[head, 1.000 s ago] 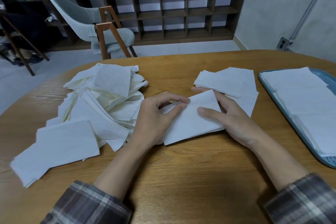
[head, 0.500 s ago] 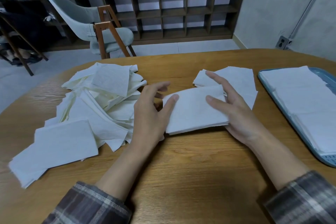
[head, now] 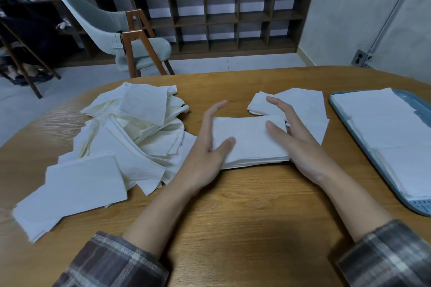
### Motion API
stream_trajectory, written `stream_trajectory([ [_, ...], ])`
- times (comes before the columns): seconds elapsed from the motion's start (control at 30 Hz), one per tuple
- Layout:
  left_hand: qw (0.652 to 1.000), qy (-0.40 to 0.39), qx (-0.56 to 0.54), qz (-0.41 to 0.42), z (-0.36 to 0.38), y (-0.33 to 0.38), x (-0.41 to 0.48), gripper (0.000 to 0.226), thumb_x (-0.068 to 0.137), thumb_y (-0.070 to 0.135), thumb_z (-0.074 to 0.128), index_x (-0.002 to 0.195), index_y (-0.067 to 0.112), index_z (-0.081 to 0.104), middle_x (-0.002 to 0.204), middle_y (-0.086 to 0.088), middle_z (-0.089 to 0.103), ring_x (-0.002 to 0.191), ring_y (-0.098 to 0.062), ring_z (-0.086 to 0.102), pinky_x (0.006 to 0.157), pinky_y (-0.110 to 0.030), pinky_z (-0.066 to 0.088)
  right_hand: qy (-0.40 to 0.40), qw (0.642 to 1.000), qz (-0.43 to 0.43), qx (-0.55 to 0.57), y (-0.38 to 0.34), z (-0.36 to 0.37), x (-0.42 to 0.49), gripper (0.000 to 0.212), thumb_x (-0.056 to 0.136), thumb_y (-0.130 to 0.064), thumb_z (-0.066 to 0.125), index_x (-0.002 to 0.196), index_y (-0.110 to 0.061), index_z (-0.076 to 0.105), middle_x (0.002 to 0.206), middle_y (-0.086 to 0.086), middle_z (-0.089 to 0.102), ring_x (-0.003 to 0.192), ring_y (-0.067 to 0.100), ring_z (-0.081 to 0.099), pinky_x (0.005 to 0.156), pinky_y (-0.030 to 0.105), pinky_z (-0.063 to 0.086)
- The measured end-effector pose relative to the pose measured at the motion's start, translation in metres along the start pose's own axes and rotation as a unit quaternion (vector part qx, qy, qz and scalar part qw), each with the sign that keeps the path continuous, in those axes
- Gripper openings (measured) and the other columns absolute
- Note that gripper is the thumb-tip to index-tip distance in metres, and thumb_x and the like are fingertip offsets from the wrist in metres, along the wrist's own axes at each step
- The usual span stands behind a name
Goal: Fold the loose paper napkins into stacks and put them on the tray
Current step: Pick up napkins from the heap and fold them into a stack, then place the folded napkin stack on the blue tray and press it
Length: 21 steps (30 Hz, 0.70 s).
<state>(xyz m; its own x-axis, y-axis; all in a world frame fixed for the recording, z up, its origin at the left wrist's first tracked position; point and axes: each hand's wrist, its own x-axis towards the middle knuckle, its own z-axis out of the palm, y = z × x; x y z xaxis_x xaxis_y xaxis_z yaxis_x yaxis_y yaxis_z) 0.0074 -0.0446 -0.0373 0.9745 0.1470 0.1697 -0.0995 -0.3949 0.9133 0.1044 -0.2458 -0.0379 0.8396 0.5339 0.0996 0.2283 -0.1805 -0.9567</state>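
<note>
Since the earlier frame both hands have turned edge-on and now bracket the folded napkin stack [head: 249, 141] instead of lying across it. Left hand [head: 210, 144] — open, palm against the stack's left end, thumb resting on top. Right hand [head: 296, 137] — open, fingers spread, palm at the right end, hiding that edge. The stack lies flat on the wooden surface [head: 245, 216]. Loose napkins [head: 130, 137] are heaped to the left; a smaller pile [head: 303, 107] sits behind the right hand, partly covered. The tray [head: 363, 147], holding napkins, is cut off at the right frame edge.
</note>
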Motion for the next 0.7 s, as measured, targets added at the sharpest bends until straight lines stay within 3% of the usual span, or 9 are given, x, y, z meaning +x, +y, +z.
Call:
stream_trajectory([
  [0.03,1.0,0.003,-0.002,0.018,0.0,-0.002,0.001,0.06,0.108,0.016,0.056,0.15,0.052,0.033,0.156,0.015,0.042,0.137,-0.025,0.051,0.114,-0.045,0.045,-0.01,1.0,-0.005,0.005,-0.001,-0.002,-0.002,0.047,0.103,-0.044,0.058,0.145,-0.062,0.043,0.131,-0.057,0.039,0.118,-0.035,0.036,0.091,-0.007,0.03],
  [0.07,1.0,0.003,-0.006,0.03,0.0,-0.002,0.001,0.055,0.108,0.016,0.055,0.149,0.049,0.038,0.149,0.025,0.045,0.124,-0.005,0.057,0.101,-0.03,0.052,-0.022,1.0,-0.011,0.01,0.0,-0.005,-0.003,0.049,0.101,-0.042,0.061,0.145,-0.059,0.046,0.132,-0.053,0.045,0.12,-0.032,0.041,0.098,-0.001,0.035],
  [0.13,0.999,0.003,-0.014,0.039,0.001,-0.002,0.001,0.042,0.109,0.013,0.054,0.143,0.037,0.052,0.132,0.032,0.056,0.102,0.009,0.06,0.08,-0.014,0.051,-0.044,0.999,-0.021,0.003,0.001,-0.006,-0.005,0.049,0.098,-0.037,0.068,0.143,-0.05,0.055,0.142,-0.037,0.053,0.136,-0.012,0.046,0.113,0.02,0.037],
  [0.2,0.999,0.008,-0.008,0.049,0.003,-0.008,0.004,0.03,0.108,0.012,0.056,0.132,0.026,0.066,0.125,0.026,0.066,0.114,0.01,0.061,0.093,-0.011,0.047,-0.047,0.998,-0.028,-0.022,0.005,-0.007,-0.006,0.044,0.095,-0.037,0.072,0.138,-0.047,0.063,0.146,-0.029,0.056,0.141,-0.007,0.043,0.117,0.027,0.033],
  [0.3,0.999,0.006,-0.007,0.041,0.006,-0.014,0.004,0.022,0.101,0.023,0.071,0.122,0.028,0.073,0.127,0.022,0.07,0.128,0.005,0.057,0.108,-0.013,0.038,-0.031,0.998,-0.022,-0.054,0.011,-0.007,-0.006,0.042,0.092,-0.036,0.079,0.131,-0.049,0.067,0.14,-0.034,0.059,0.137,-0.015,0.043,0.113,0.019,0.031],
  [0.5,0.999,0.032,-0.003,0.041,0.01,-0.025,0.006,0.034,0.089,0.022,0.085,0.121,0.028,0.074,0.124,0.019,0.072,0.126,0.003,0.059,0.108,-0.013,0.038,0.001,0.997,-0.036,-0.076,0.02,0.001,-0.007,0.044,0.09,-0.024,0.083,0.129,-0.04,0.07,0.134,-0.029,0.064,0.124,-0.023,0.048,0.094,-0.004,0.031],
  [0.6,0.997,0.047,0.013,0.055,0.015,-0.028,0.006,0.033,0.089,0.02,0.085,0.119,0.026,0.074,0.123,0.017,0.073,0.124,0.002,0.061,0.108,-0.014,0.04,0.018,0.995,-0.041,-0.094,0.025,0.005,-0.008,0.044,0.091,-0.024,0.082,0.129,-0.041,0.069,0.133,-0.03,0.063,0.125,-0.024,0.046,0.097,-0.003,0.03],
  [0.7,0.995,0.058,0.045,0.064,0.018,-0.028,0.006,0.033,0.089,0.021,0.084,0.12,0.026,0.074,0.123,0.019,0.072,0.123,0.002,0.06,0.109,-0.016,0.04,0.032,0.993,-0.042,-0.101,0.026,0.008,-0.008,0.043,0.09,-0.025,0.082,0.127,-0.044,0.07,0.134,-0.027,0.065,0.129,-0.013,0.05,0.102,0.007,0.034],
])
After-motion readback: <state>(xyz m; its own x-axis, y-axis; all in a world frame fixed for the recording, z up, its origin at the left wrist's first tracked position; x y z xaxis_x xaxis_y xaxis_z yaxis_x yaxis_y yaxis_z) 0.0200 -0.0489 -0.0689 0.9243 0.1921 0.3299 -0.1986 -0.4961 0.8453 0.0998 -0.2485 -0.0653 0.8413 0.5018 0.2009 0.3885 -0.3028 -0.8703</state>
